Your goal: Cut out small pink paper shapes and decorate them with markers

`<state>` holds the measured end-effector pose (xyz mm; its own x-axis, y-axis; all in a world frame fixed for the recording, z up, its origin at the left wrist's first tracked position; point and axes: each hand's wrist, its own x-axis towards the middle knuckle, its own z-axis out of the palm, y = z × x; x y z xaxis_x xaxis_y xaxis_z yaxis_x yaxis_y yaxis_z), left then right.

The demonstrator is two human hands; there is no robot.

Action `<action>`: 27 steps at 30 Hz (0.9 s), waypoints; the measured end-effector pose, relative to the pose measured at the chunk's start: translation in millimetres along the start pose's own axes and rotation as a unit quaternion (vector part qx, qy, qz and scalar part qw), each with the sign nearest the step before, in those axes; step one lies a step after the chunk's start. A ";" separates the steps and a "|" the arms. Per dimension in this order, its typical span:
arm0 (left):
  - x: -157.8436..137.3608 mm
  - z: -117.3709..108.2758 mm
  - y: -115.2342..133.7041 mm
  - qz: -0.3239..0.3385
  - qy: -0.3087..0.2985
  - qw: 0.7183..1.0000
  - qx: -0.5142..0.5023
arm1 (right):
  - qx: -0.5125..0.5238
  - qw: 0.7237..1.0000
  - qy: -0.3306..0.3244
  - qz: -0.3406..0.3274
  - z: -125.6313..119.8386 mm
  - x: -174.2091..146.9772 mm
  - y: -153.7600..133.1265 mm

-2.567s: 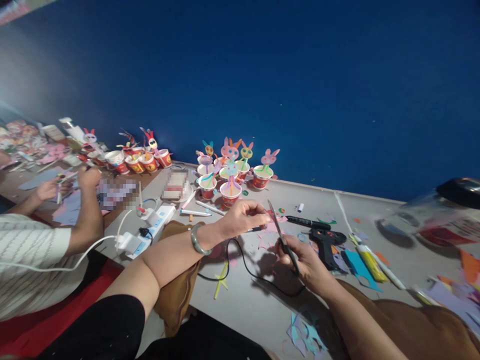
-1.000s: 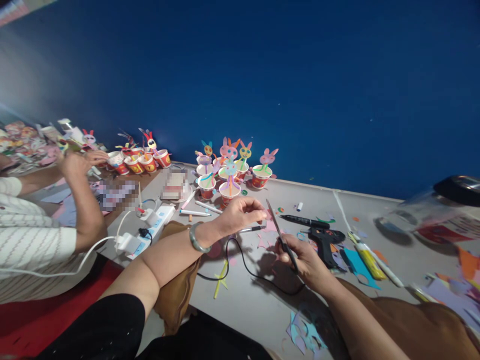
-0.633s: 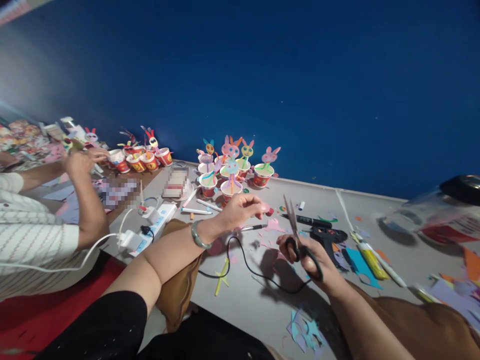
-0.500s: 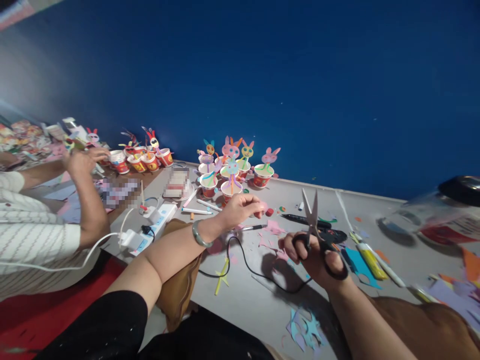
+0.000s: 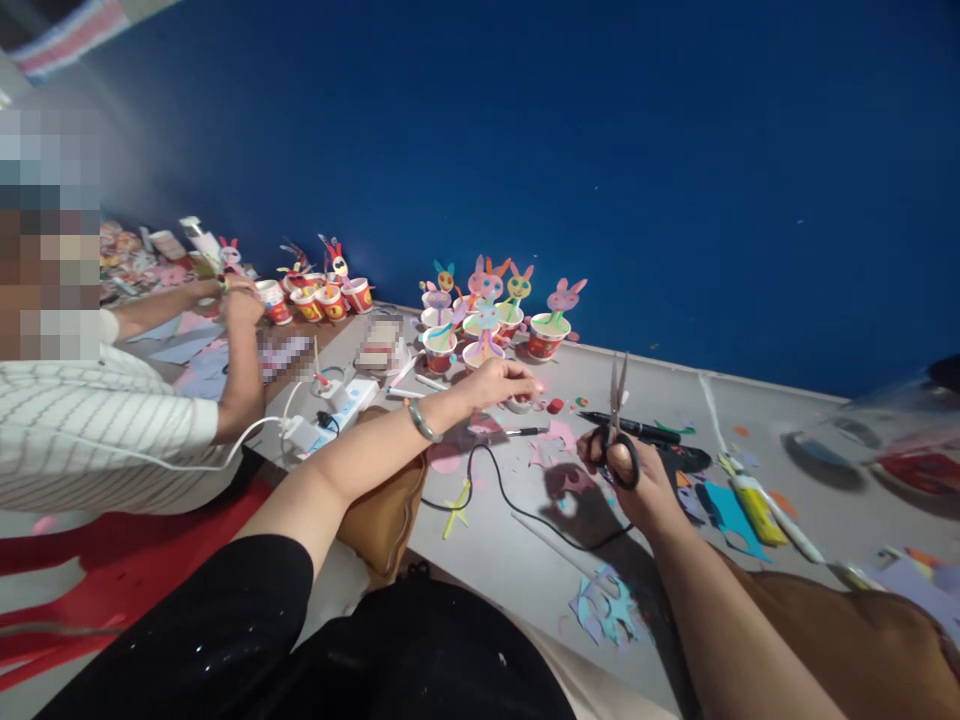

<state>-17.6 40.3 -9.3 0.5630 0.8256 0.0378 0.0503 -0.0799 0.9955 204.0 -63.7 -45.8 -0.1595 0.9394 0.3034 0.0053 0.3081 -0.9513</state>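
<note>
My left hand (image 5: 499, 385), with a bangle on its wrist, pinches a small pink piece of paper (image 5: 541, 386) at its fingertips. It is over the table just in front of the paper cups with bunny faces (image 5: 484, 355). To its right, my right hand (image 5: 641, 475) grips a pair of scissors (image 5: 616, 400) by the black handles. The blades point upward and are nearly closed, apart from the paper. Pink paper scraps (image 5: 551, 445) and a pen (image 5: 517, 432) lie between the hands. A red cap (image 5: 555, 405) and a black marker (image 5: 634, 427) sit behind them.
A power strip (image 5: 349, 410) with plugs stands left, and a black cable (image 5: 517, 510) curves across the table. Blue scraps (image 5: 611, 605), a yellow glue tube (image 5: 757, 512) and a clear jar (image 5: 900, 450) lie around. Another person (image 5: 150, 400) works at left beside more cups (image 5: 307, 300).
The scissor blades have gone from spread apart to nearly closed. My left hand still pinches the pink piece. The view has shifted, bringing more of the other person into sight.
</note>
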 end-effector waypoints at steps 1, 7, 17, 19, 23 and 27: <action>-3.9 -5.6 3.8 -0.003 -0.028 0.999 0.019 | -0.005 1.000 0.002 0.001 0.6 0.3 1.5; -43.9 -36.4 11.3 -0.107 -0.204 0.948 0.218 | -0.034 0.999 0.009 0.003 4.4 0.8 7.3; -90.2 -16.8 5.7 -0.136 -0.213 0.881 0.401 | -0.108 0.994 0.023 0.020 9.7 3.6 9.9; -90.4 -8.7 4.6 -0.114 -0.203 0.853 0.467 | -0.118 0.993 0.025 0.020 11.1 4.2 8.4; -88.5 -5.6 4.1 -0.100 -0.207 0.837 0.497 | -0.125 0.992 0.029 0.015 12.0 5.3 6.4; -87.9 -14.4 11.1 -0.085 -0.227 0.829 0.503 | -0.128 0.991 0.032 0.010 12.2 5.9 6.3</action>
<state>-78.4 -25.1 -0.3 0.7182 0.5952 -0.3604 0.6955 -0.5983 0.3978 191.0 -58.1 -50.7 -0.0933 0.9506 0.2959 0.2599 0.3102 -0.9145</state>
